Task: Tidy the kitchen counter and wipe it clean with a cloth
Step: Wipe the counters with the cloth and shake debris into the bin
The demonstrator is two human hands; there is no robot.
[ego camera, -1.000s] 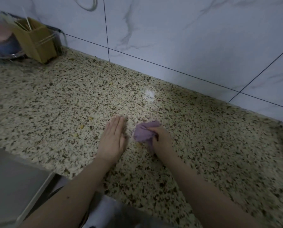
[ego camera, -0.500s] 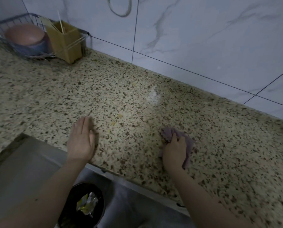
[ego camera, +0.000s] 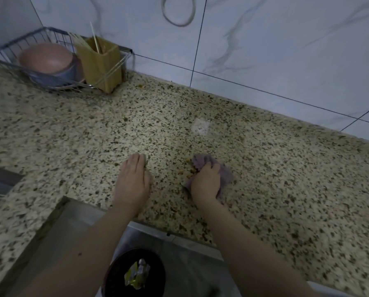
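bin: black round bin at bottom centre, below the counter edge; crumpled yellow wrapper inside, bin's lower part cut off by the frame.
left hand: left hand lies flat on the speckled counter near its front edge, fingers straight and together, holding nothing.
right hand: right hand centre frame, fingers curled over a bunched purple cloth, pressing it to the counter.
cloth: mostly under the right hand; sticks out past the fingertips and on the hand's right side.
crumbs: small orange-yellow crumbs touching the cloth's left edge, between the two hands.
smear: pale patch further back, hard to make out.
rack: wire rack upper left; holds stacked bowls, pink over blue-grey, count unclear; tan holder with chopsticks.
wall: marbled tile wall; cable loop cut off at top.
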